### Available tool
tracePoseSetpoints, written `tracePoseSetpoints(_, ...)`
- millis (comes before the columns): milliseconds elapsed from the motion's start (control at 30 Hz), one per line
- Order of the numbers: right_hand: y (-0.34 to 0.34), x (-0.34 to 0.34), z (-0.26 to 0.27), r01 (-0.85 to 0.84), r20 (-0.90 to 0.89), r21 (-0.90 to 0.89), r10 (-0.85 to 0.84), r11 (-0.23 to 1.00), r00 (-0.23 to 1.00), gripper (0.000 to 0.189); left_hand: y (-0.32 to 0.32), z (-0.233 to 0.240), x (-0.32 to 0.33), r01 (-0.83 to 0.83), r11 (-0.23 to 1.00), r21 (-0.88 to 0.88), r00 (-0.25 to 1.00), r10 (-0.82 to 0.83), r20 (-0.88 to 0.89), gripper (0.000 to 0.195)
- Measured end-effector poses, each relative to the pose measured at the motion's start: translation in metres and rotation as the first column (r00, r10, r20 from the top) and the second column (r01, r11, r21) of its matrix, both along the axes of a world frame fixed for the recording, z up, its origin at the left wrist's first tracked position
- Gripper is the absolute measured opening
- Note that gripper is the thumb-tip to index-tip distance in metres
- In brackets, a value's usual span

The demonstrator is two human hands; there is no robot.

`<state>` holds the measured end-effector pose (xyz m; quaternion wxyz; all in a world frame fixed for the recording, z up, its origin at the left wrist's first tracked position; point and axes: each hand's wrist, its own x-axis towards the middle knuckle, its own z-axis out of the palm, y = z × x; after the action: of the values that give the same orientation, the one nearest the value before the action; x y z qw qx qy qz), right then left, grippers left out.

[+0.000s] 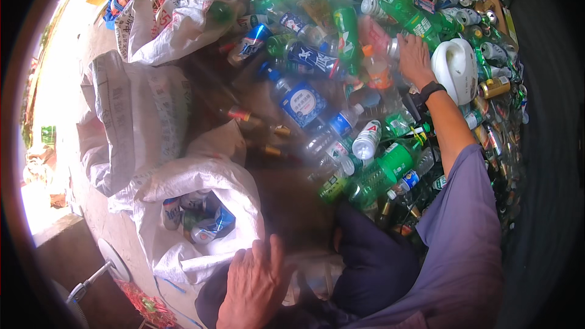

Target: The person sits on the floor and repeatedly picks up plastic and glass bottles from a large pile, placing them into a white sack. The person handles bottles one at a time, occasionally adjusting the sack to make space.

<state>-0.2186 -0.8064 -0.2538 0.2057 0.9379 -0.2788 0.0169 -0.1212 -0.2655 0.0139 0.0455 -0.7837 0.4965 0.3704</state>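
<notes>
My right hand (415,58) reaches into a large heap of bottles and cans, its fingers curled over a silvery can (393,48) that is mostly covered. Beside it are a pink-labelled bottle (372,33), a bottle with an orange cap (378,73) and a white plastic jug (454,71). My left hand (257,274) holds nothing, fingers somewhat spread, over my leg by the near rim of an open white woven sack (247,187). Inside that sack lie several cans, among them a blue and white can (172,212) and a crumpled blue one (224,220).
More woven sacks, one folded-topped (137,114) and one lying open (183,23), stand at the left. A blue-labelled bottle (299,103) and a large green bottle (381,178) lie at the heap's near side. A round-based metal stand (109,260) and red netting (146,304) are at lower left.
</notes>
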Motion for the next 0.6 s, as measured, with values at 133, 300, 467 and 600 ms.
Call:
tracePoseSetpoints(133, 0.001, 0.000, 0.004, -0.013, -0.026, -0.009, 0.013, 1.000, 1.000, 0.024, -0.001, -0.001, 0.000, 0.000, 1.000, -0.021, 1.000, 0.000, 0.008, 0.054)
tracePoseSetpoints(300, 0.014, -0.005, 0.014, 0.015, -0.018, 0.004, -0.015, 1.000, 1.000, 0.030, 0.000, 0.000, -0.002, 0.004, 0.999, 0.037, 1.000, -0.004, 0.003, 0.055)
tracePoseSetpoints(467, 0.028, -0.024, 0.050, 0.118, 0.046, 0.123, -0.124, 0.985, 0.991, 0.049, 0.004, -0.009, -0.008, -0.054, 0.998, -0.030, 0.998, 0.055, 0.020, 0.058)
tracePoseSetpoints(600, 0.036, -0.055, 0.080, 0.230, 0.233, 0.181, -0.269, 0.956, 0.934, 0.064, 0.013, -0.009, -0.015, -0.034, 0.996, -0.083, 0.997, 0.039, 0.061, 0.056)
